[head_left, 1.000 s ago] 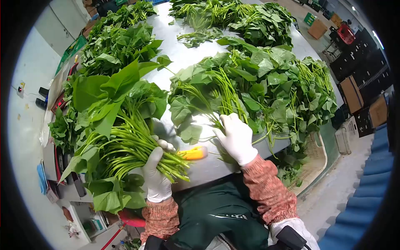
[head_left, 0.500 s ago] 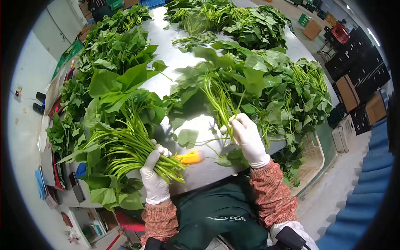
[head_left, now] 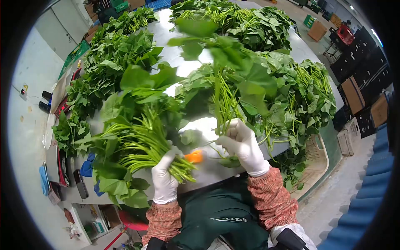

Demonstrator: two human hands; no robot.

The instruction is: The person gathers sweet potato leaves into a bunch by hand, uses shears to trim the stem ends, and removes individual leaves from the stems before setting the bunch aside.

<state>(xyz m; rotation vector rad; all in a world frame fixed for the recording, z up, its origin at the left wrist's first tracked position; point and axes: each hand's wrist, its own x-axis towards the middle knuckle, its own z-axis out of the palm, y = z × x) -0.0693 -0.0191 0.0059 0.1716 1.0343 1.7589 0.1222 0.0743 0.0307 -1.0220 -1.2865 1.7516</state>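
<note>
My left hand (head_left: 164, 177), in a white glove, is wrapped round the stems of a thick bunch of sweet potato greens (head_left: 143, 143). The cut stem ends stick out to the right of the thumb, and the leaves fan up and away to the left. Thumb and fingers of my gloved right hand (head_left: 243, 146) pinch a few leafy stems (head_left: 218, 96) that stand upright, their top leaves smeared by motion. Between the hands, a small orange object (head_left: 194, 156) lies close beside the left hand's bunch, partly covered.
Piled greens line the metal table (head_left: 291, 146): a left pile (head_left: 125, 54), a far pile (head_left: 258, 25) and a right pile (head_left: 287, 91). A cream plastic crate (head_left: 318, 160) stands below the right edge. A dark phone-like slab (head_left: 80, 183) lies at the left edge.
My left hand and its bunch have shifted slightly right, covering more of the orange object. The stems in my right hand have swung more upright, and that hand has turned.
</note>
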